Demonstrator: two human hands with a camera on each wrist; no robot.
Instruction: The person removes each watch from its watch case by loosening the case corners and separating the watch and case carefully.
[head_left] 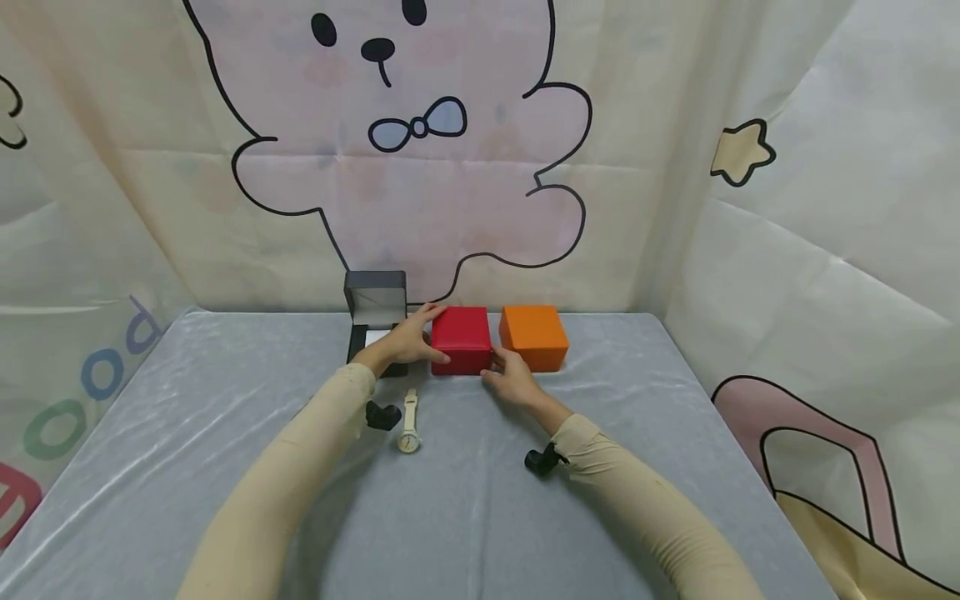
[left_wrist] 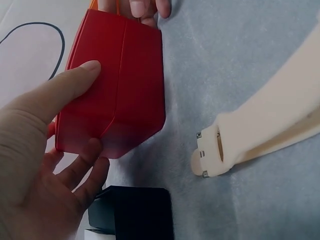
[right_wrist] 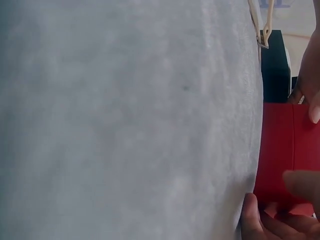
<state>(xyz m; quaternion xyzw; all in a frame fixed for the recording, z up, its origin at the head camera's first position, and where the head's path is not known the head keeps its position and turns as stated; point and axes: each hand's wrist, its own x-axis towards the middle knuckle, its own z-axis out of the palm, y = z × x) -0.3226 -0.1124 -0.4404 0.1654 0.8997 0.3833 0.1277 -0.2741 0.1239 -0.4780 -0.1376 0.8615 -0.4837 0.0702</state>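
A closed red box (head_left: pixel 461 341) with a seam around its side sits at the back of the table. My left hand (head_left: pixel 405 340) holds its left side. In the left wrist view the left thumb (left_wrist: pixel 75 82) lies on the front face, and the fingers bend around the end. At the opposite end, my right hand (head_left: pixel 516 381) grips the box's right side. The right wrist view shows the right thumb (right_wrist: pixel 302 185) over the front and fingers by the lower edge. A cream wristwatch (head_left: pixel 409 423) lies on the cloth in front, its strap (left_wrist: pixel 270 110) large in the left wrist view.
Behind my left hand stands an open dark case (head_left: pixel 376 292) with a pale lid lining and something white inside. An orange box (head_left: pixel 535 337) stands just right of the red one. Grey cloth (head_left: pixel 420 525) covers the table, and a printed curtain (head_left: pixel 465 208) hangs behind.
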